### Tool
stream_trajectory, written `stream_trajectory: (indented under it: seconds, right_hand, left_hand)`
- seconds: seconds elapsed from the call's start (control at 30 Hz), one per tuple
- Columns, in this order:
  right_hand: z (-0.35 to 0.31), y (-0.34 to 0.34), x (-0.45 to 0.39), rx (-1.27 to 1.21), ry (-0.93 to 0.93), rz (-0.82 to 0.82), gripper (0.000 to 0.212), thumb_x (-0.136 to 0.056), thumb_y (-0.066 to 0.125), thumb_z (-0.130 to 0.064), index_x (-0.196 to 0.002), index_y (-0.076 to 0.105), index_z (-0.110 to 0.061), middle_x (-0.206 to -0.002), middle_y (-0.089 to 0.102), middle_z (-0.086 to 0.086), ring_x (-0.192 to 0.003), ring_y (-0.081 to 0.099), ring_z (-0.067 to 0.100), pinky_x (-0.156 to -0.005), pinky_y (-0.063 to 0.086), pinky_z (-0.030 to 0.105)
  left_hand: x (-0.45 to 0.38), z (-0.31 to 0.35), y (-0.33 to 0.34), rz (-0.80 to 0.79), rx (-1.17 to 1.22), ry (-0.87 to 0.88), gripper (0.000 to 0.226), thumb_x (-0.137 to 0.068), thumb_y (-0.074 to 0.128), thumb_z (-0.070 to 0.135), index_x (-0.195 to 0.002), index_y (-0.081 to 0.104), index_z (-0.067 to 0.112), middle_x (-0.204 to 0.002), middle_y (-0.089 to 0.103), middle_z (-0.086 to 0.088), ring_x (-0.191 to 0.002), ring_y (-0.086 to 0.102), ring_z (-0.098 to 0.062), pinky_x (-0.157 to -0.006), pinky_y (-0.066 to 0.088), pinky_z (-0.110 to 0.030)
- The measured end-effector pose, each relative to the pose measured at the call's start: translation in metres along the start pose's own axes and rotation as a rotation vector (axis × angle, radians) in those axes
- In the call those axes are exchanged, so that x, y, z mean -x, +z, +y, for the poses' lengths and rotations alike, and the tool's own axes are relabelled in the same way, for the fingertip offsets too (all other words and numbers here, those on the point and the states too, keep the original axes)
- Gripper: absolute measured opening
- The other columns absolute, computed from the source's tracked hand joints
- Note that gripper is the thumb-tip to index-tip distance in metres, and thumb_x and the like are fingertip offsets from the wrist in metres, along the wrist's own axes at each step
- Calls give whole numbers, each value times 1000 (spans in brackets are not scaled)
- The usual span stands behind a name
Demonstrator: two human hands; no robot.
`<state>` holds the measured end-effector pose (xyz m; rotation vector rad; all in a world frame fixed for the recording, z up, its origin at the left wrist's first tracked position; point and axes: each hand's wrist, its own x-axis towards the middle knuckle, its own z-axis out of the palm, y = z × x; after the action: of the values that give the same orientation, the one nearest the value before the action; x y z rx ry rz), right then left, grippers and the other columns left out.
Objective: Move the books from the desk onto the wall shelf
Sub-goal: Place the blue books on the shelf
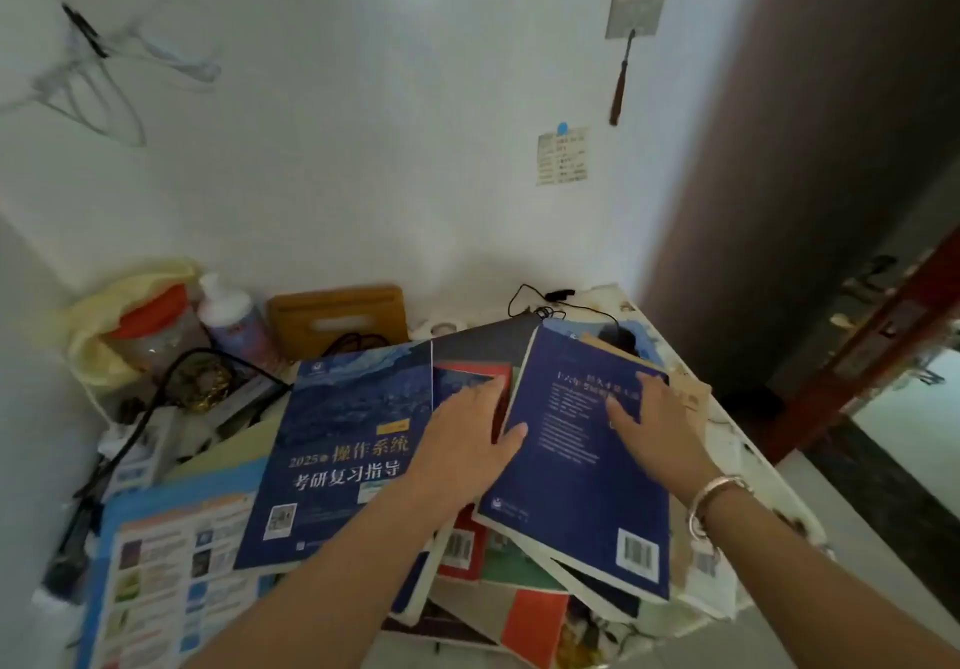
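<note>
Several books lie in a loose heap on the desk [737,450]. A dark blue book [576,476] with a barcode lies tilted on top at the right. My right hand [657,426] rests flat on its cover, fingers spread. My left hand [467,434] lies at that book's left edge, thumb touching the edge, over a red-covered book [470,372]. A large blue book with white and yellow lettering [337,439] lies to the left. No wall shelf is in view.
At the back left stand a jar with an orange lid [153,325], a white bottle [231,317] and a brown box [337,320]. Black cables [171,393] cross the desk's left side. A light blue leaflet [171,564] lies at front left. A doorway [883,335] opens at right.
</note>
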<state>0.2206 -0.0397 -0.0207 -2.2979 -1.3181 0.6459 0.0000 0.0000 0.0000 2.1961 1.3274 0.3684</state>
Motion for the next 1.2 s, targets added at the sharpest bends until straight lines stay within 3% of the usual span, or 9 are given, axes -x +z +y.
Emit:
stream_trajectory:
  seconds: [0.13,0.27,0.4,0.53,0.63,0.77,0.93,1.1,1.2]
  right_hand:
    - [29,1,4,-296,180,-60,73,-82,58,-53,-141,31,-20,-146,41,8,-130,44,29,-107,39,52]
    - [19,0,9,-673,283,-75,72,-85,67,-34,-143,28,-17,-135,50,0,-116,56,23,-101,46,47]
    - [12,-18,11,-1145,429,-69,32,-88,63,-16,-119,53,-11,-106,68,8,-91,68,23,-68,56,38]
    - [17,-41,15,-1271,479,-180,15,-94,52,-11,-109,56,-8,-106,67,12,-97,63,24,-79,52,36]
    - [17,-42,15,-1215,458,-214,36,-93,55,-13,-128,52,-6,-105,64,11,-117,55,38,-101,47,44]
    - [-8,-45,18,-1195,383,-257,34,-93,56,-12,-126,54,-12,-106,69,11,-94,67,29,-66,56,40]
    - [-54,-63,24,-1227,251,-234,33,-92,55,-4,-125,53,-7,-116,67,18,-90,67,30,-66,57,38]
    - [-146,-84,61,-1253,-4,-160,37,-90,55,-1,-126,49,-1,-118,64,20,-100,65,33,-70,57,38]
    - [-205,-99,93,-1239,-162,-103,37,-88,55,0,-124,46,0,-119,62,22,-101,65,35,-80,57,43]
  left_hand:
    - [-4,7,24,-194,139,-42,82,-90,56,47,-152,8,23,-157,22,3,-144,23,-18,-117,27,-40]
    - [-6,8,39,-242,134,-76,105,-80,65,52,-151,-8,29,-160,1,2,-148,11,-21,-118,24,-43]
    - [-7,8,37,-247,224,-95,110,-76,74,44,-151,-6,29,-157,10,-1,-145,19,-20,-117,26,-38]
    - [-9,9,32,-239,244,-79,105,-79,74,36,-152,-1,26,-155,15,-1,-143,21,-18,-114,23,-31]
    - [-8,7,28,-255,269,-72,102,-79,74,32,-152,2,25,-155,18,2,-142,22,-15,-111,21,-25]
    - [-7,9,18,-269,250,-79,97,-81,70,40,-152,6,25,-158,16,3,-144,20,-14,-112,20,-24]
    - [13,36,-17,-217,150,-66,93,-69,54,75,-148,21,39,-159,-16,9,-148,-6,-18,-120,9,-42]
    - [46,74,-84,-125,363,-4,120,-57,65,77,-151,4,34,-155,24,14,-137,35,-6,-108,39,-29]
    - [66,85,-128,101,390,63,69,-73,75,39,-126,31,39,-113,54,23,-96,56,7,-74,49,-7]
